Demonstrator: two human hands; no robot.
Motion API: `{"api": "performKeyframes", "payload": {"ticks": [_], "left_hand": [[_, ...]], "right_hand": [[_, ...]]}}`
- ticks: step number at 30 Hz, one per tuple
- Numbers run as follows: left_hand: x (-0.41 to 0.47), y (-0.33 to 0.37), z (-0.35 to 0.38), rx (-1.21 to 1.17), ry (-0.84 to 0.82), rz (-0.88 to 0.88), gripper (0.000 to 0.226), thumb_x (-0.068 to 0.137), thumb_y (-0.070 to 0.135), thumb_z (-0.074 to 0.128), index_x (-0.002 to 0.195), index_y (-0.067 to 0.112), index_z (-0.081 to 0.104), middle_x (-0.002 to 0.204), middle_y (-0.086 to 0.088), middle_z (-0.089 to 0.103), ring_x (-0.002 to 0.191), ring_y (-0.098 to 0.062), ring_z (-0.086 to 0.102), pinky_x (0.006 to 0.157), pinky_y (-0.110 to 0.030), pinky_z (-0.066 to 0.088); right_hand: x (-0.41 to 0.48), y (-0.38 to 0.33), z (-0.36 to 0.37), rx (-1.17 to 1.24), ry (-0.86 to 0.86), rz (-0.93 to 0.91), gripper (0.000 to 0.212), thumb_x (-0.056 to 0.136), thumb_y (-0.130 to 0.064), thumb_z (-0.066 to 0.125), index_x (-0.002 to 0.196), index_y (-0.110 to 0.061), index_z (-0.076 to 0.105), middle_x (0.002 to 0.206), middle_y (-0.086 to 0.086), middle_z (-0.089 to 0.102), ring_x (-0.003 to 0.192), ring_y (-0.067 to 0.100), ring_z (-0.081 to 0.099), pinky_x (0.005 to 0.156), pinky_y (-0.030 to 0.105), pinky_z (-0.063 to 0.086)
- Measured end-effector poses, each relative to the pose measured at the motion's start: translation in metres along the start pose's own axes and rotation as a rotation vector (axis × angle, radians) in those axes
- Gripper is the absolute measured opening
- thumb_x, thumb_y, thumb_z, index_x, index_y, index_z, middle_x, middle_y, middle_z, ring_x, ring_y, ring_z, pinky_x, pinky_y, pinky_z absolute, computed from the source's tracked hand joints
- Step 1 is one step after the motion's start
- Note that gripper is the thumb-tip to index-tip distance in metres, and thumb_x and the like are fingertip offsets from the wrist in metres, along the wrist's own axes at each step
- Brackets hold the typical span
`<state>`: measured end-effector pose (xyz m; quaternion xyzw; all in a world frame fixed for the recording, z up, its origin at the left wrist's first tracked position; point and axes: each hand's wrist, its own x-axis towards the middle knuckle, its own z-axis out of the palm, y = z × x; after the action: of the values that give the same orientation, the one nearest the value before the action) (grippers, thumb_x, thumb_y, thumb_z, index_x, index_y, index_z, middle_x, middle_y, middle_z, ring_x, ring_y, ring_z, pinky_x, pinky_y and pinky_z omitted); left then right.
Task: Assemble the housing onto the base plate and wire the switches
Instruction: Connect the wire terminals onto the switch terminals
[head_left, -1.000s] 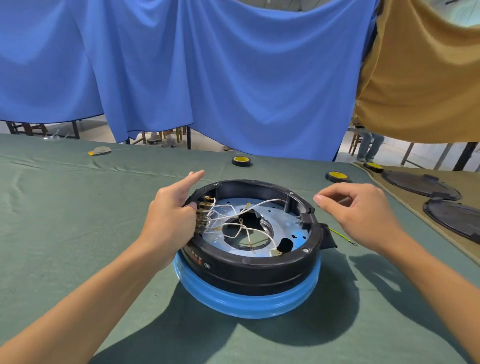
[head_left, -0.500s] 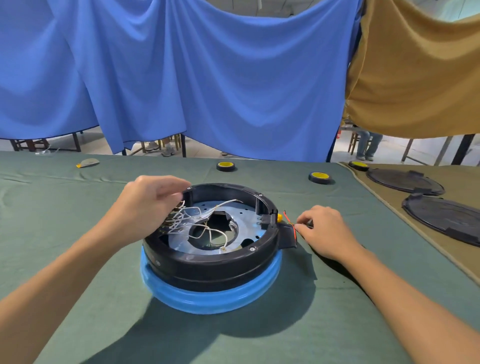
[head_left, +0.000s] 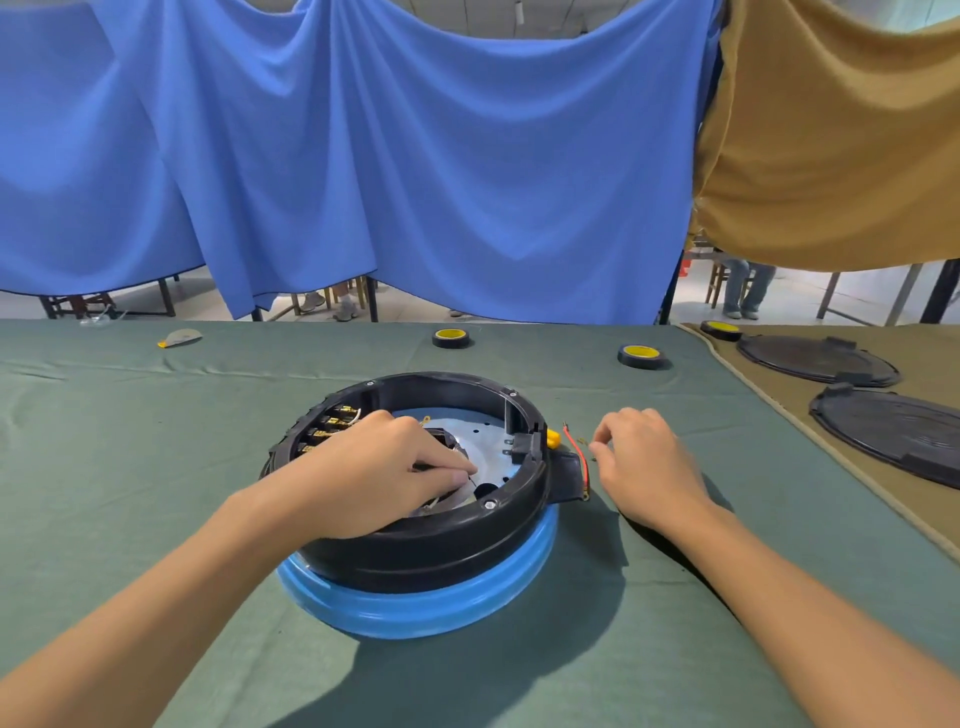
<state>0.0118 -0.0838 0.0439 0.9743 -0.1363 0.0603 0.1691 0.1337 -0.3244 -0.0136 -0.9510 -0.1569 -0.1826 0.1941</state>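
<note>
where the green cloth (head_left: 130, 467) runs wide toward the lower left and lower right of the frame, the black housing (head_left: 415, 545) sits at centre on a blue ring (head_left: 415, 608), its rim open upward over the silver base plate (head_left: 488, 441). the left hand (head_left: 374, 473) reaches over the near rim, fingers curled, thumb pressed to forefinger above the plate; whether they nip a wire i cannot tell. the switches (head_left: 332, 421) line the inner wall at the left rim, just beyond the knuckles. a red wire (head_left: 576, 452) lies just beside the housing's side tab (head_left: 566, 480). the right hand (head_left: 644, 457) rests just right of it, fingers curled, thumb and forefinger tips close on the cloth; i cannot tell whether they grip anything. a tape roll (head_left: 451, 339) and a second tape roll (head_left: 640, 356) stand well apart from the housing, near the far edge. at right the cloth meets a tan mat (head_left: 930, 358) bearing a black lid (head_left: 815, 358) and a second black lid (head_left: 893, 431). behind, a blue curtain (head_left: 415, 156) and a tan curtain (head_left: 831, 130) hang down to the table's far edge, with floor and chair legs showing beneath.
</note>
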Motion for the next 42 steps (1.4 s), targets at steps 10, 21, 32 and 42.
{"api": "performKeyframes", "payload": {"ticks": [10,21,32,42], "left_hand": [[-0.012,-0.005,-0.001,-0.043,-0.051,-0.158,0.021,0.097,0.042,0.055,0.105,0.052,0.070,0.102,0.015,0.074,0.089,-0.009,0.067,0.092,-0.035,0.051],[-0.009,0.005,-0.009,0.023,0.328,0.001,0.024,0.095,0.034,0.059,0.117,0.036,0.071,0.105,0.015,0.074,0.092,-0.009,0.066,0.079,-0.016,0.048],[0.001,0.030,-0.009,-0.588,0.536,0.158,0.016,0.083,0.013,0.075,0.087,0.028,0.078,0.077,0.013,0.076,0.074,-0.003,0.072,0.067,-0.015,0.054],[0.016,0.030,-0.035,-0.976,0.835,0.153,0.011,0.075,0.009,0.082,0.082,0.002,0.077,0.080,-0.016,0.075,0.074,-0.027,0.070,0.072,-0.026,0.053]], "right_hand": [[-0.007,-0.019,-0.008,0.452,0.071,0.053,0.015,0.096,-0.016,0.052,0.082,-0.017,0.055,0.075,-0.002,0.065,0.076,0.019,0.058,0.065,0.024,0.044],[-0.026,-0.064,-0.040,1.268,-0.186,0.022,0.009,0.091,-0.002,0.061,0.094,-0.008,0.067,0.078,0.005,0.074,0.062,0.007,0.059,0.057,0.017,0.046],[-0.039,-0.083,-0.055,1.360,-0.173,-0.178,0.013,0.087,-0.005,0.066,0.097,-0.012,0.068,0.089,0.007,0.076,0.081,0.013,0.071,0.069,0.017,0.050],[-0.039,-0.088,-0.046,1.074,0.177,-0.026,0.014,0.094,-0.030,0.059,0.084,-0.024,0.068,0.079,-0.009,0.074,0.077,-0.001,0.065,0.074,0.020,0.049]]}}
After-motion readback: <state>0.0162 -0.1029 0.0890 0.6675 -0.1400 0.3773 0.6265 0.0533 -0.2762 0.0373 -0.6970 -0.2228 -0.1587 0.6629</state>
